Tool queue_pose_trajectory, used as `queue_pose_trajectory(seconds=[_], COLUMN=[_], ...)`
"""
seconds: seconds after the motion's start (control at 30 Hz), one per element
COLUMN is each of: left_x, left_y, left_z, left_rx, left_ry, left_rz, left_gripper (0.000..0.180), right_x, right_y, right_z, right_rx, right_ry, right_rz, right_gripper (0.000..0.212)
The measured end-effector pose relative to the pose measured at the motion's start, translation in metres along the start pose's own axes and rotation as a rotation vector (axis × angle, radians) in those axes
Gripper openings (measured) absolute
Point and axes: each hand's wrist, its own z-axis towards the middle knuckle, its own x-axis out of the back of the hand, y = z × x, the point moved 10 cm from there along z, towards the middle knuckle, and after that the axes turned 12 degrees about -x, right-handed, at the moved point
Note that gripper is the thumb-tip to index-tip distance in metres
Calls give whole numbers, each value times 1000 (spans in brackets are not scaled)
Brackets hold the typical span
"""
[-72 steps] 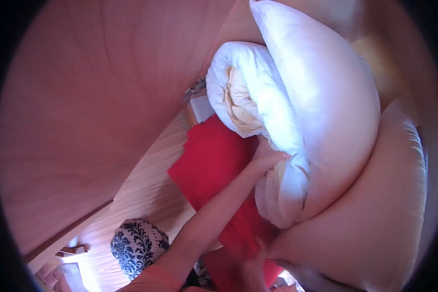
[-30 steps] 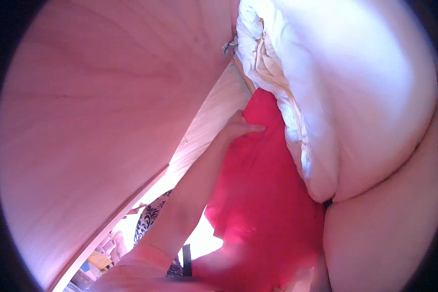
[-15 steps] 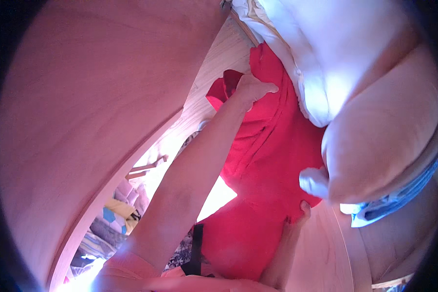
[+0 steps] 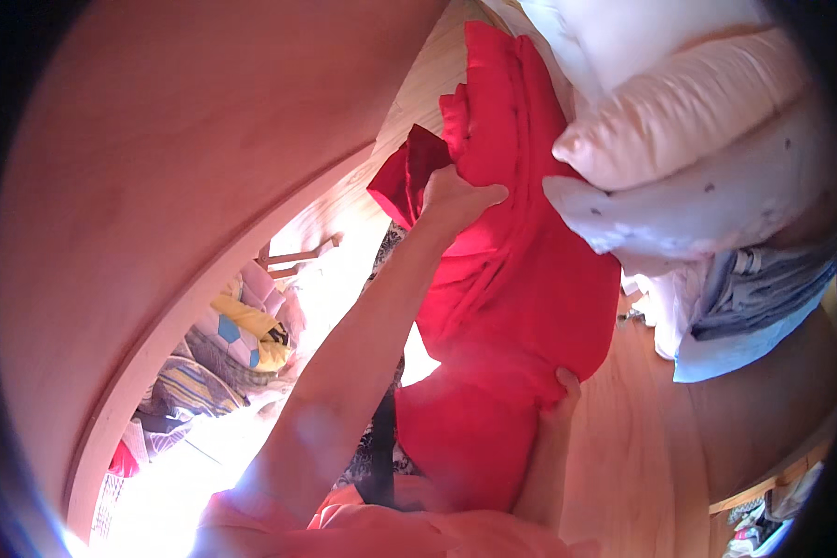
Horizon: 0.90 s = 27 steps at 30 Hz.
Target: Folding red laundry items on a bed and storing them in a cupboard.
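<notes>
Although gripped at two points, liable to slump: red cloth

Located mid-view, loosely folded, stretched between two hands. Left hand: pinching the upper left side, thumb laid across the face, other fingers tucked out of sight. Right hand: pinching the lower right edge, one digit showing, remainder hidden.

Faults judged possible: inner layers sliding out through uneven grip; dark red flap beside the left hand dropping away, being apparently unheld; far end drooping for want of support.

Close at right: pale pink cushion, tip just beside the red cloth, contact not determinable; spotted white fabric below, near enough to snag; white bedding at top; grey-blue folded fabric lower down.

At left: large wooden panel, apt to limit sideways room; clothing pile past its edge. Behind the left forearm: black-and-white patterned fabric, mostly covered.
</notes>
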Motion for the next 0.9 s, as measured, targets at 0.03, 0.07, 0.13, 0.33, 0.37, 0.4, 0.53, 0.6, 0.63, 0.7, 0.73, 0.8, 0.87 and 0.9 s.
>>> queue_pose_trajectory(seconds=[0.03,0.07,0.13,0.33,0.37,0.4,0.53,0.6,0.63,0.7,0.73,0.8,0.87,0.9], left_x=[0,1,6,39,41,42,67,85,88,97,101,95,95,99], left_y=[-2,-1,4,-10,-16,-18,-32,-43,-49,-59,-64,-69,-82,-87], left_z=[-9,-18,-34,-66,-72,-76,-118,-142,-154,-173,-183,-211,-234,-245], left_rx=[1,-20,-52,-137,-104,-77,-227,-222,-233,-280,-297,-402,-408,-409], left_ry=[-10,-9,-22,-29,-76,-113,-122,-95,-98,-94,-77,-122,-95,-88], left_rz=[-1,-30,-50,-103,-54,-6,85,112,102,69,64,157,202,250], left_gripper=[46,45,44,44,44,46,46,47,47,47,47,42,42,42], right_x=[5,13,23,10,17,18,23,26,39,68,74,85,98,103], right_y=[4,7,16,65,82,93,137,161,175,209,219,237,249,255], right_z=[-3,-6,-8,-22,-20,-20,-49,-62,-64,-56,-56,-62,-67,-71], right_rx=[5,27,56,152,157,162,225,202,216,189,197,245,249,255], right_ry=[8,46,81,88,88,77,73,93,91,138,117,71,61,65], right_rz=[5,19,53,75,106,131,137,99,97,74,65,124,115,120], right_gripper=[56,56,56,58,59,60,58,55,55,53,53,52,52,51])
